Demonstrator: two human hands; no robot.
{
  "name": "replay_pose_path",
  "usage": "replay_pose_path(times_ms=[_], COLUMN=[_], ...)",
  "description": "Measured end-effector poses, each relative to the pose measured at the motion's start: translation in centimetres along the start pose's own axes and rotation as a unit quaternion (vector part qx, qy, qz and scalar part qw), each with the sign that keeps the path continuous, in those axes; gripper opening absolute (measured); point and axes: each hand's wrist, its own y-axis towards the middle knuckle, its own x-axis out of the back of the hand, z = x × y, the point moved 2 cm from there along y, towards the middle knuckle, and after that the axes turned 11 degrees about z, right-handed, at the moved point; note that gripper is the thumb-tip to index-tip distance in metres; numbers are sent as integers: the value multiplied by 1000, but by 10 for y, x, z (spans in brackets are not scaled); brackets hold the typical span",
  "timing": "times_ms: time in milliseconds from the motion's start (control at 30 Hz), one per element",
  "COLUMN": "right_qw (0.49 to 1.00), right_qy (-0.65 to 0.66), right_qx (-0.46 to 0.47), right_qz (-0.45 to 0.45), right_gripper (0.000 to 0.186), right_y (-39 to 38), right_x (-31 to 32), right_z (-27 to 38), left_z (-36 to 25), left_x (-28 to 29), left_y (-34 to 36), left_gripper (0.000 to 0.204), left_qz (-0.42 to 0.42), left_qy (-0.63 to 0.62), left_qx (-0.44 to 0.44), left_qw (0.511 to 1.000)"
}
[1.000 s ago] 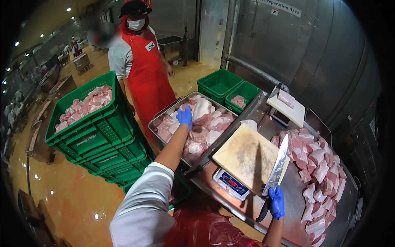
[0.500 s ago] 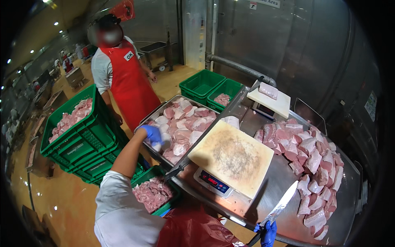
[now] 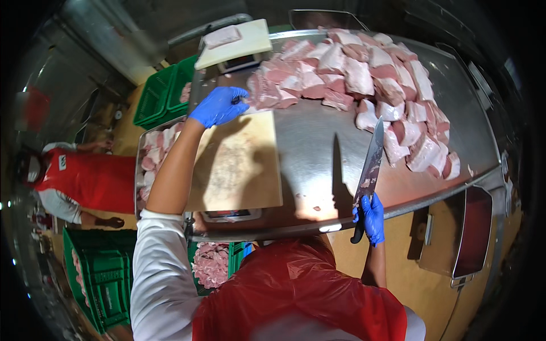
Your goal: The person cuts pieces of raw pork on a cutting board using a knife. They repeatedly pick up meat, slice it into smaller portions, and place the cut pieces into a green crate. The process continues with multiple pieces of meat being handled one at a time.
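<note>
While right hand (image 3: 372, 219) grips knife (image 3: 369, 165), left hand (image 3: 219, 106) touches meat (image 3: 273, 91)

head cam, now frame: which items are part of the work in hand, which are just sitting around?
In hand:
- left hand in blue glove, at the pile of pink meat chunks
- right hand gripping the long steel knife
- pale cutting board on the steel table

Lying about:
- white scale with one meat piece
- green crates
- metal tray of meat

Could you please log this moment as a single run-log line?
left hand: reaching to meat pile | right hand: gripping knife, blade up | cutting board: bare | steel table
</note>
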Motion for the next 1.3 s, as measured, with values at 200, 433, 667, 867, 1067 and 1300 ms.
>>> replay_pose_path(times_ms=[200, 433, 667, 867, 1067, 1300], right_qw=[995, 990, 984, 990, 995, 992], right_qy=[-52, 2, -28, -32, -58, -108], right_qx=[-41, -48, -69, -59, -42, -32], right_qz=[-75, -136, -163, -125, -66, 47], right_gripper=[22, 22, 23, 21, 19, 20], right_y=[-23, -39, -38, -26, -2, 22], right_x=[78, 115, 133, 125, 89, 1], right_z=[-39, -48, -41, -31, -19, 13], left_z=[34, 141, 143, 195, 114, 1], left_x=[-92, -151, -144, -112, -80, -161], left_y=[187, 249, 265, 209, 32, -115], left_gripper=[61, 104, 99, 59, 50, 62], left_qz=[61, 23, -78, -16, -129, -254], left_qy=[76, 36, -154, -545, -814, -645], left_qx=[99, 448, 435, 250, -30, -208], left_qw=[990, 893, 884, 800, 565, 690])
